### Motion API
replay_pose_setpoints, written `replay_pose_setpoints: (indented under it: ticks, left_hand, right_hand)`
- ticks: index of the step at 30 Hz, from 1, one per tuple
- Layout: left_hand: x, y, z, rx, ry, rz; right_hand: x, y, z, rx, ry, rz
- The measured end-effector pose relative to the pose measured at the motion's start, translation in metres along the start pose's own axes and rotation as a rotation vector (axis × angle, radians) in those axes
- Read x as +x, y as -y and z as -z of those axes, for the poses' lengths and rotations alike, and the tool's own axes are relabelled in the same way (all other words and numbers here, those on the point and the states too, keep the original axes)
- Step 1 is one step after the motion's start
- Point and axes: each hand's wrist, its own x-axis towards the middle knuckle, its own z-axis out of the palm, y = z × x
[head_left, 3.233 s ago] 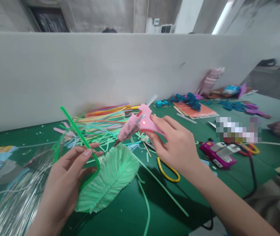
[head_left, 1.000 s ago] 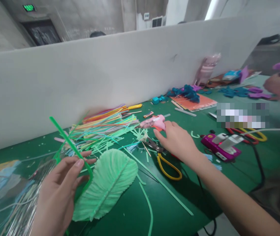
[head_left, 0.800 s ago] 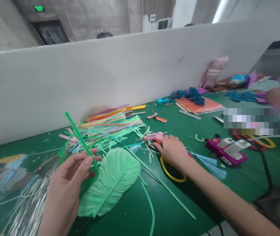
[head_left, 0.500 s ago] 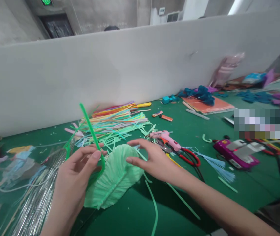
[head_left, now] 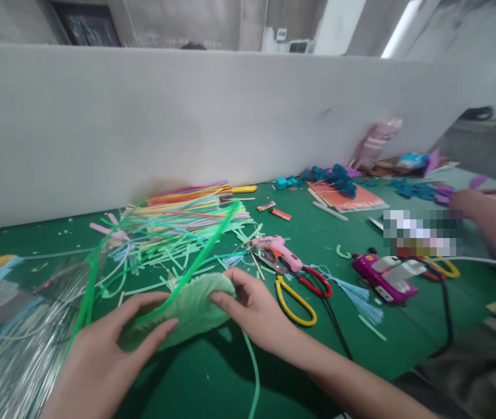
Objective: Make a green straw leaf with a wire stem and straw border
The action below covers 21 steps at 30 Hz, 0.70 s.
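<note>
A light green leaf (head_left: 197,314) made of pipe cleaners is held up between my hands, tilted so it looks narrow. My left hand (head_left: 112,343) grips its left end, thumb in front and fingers behind the edge. A brighter green pipe cleaner (head_left: 208,247) runs along the leaf's upper edge from that hand and sticks up past it to the right. My right hand (head_left: 259,308) pinches the leaf's right end, thumb on the near face. Below the right hand, a pale green strand (head_left: 254,369) hangs down. The left fingertips are partly hidden behind the leaf.
Several coloured pipe cleaners (head_left: 186,212) lie behind the leaf. A pink glue gun (head_left: 280,250), scissors (head_left: 293,302) and a purple power strip (head_left: 381,279) sit to the right. Clear-wrapped silvery wires (head_left: 25,355) lie left. Another person's hand (head_left: 478,206) is at far right.
The bright green pipe cleaner has swung from upright to leaning right along the leaf's edge. The leaf has tipped to a flatter angle, and my right hand has closed on its end.
</note>
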Motion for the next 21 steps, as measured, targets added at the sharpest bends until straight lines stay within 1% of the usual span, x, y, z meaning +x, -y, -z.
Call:
replay_pose_setpoints:
  ticks: [5, 7, 10, 11, 13, 16, 18, 21]
  left_hand:
    - [0.001, 0.009, -0.002, 0.042, 0.001, -0.007]
    - [0.001, 0.010, -0.001, 0.055, 0.005, -0.013]
    - [0.000, 0.009, 0.001, 0.054, 0.015, -0.027]
    - [-0.001, 0.008, 0.001, 0.045, 0.020, -0.034]
    - [-0.002, 0.006, 0.000, 0.015, 0.034, -0.045]
    - [-0.002, 0.003, -0.001, -0.028, 0.043, -0.047]
    - [-0.003, 0.002, -0.002, -0.041, 0.027, -0.053]
    - [-0.007, 0.002, -0.003, -0.078, -0.005, -0.081]
  right_hand:
    - [-0.007, 0.000, 0.010, -0.077, 0.026, 0.019]
    - [-0.009, 0.004, 0.016, -0.108, -0.035, 0.064]
    - [-0.009, 0.021, 0.026, -0.184, -0.196, 0.219]
    - [-0.007, 0.029, 0.028, -0.214, -0.216, 0.273]
    - [0.001, 0.047, 0.030, -0.246, -0.205, 0.344]
    - [0.017, 0.072, 0.025, -0.316, -0.162, 0.409]
    - [0.027, 0.082, 0.018, -0.383, -0.133, 0.464]
    - [0.037, 0.089, 0.011, -0.458, -0.133, 0.538]
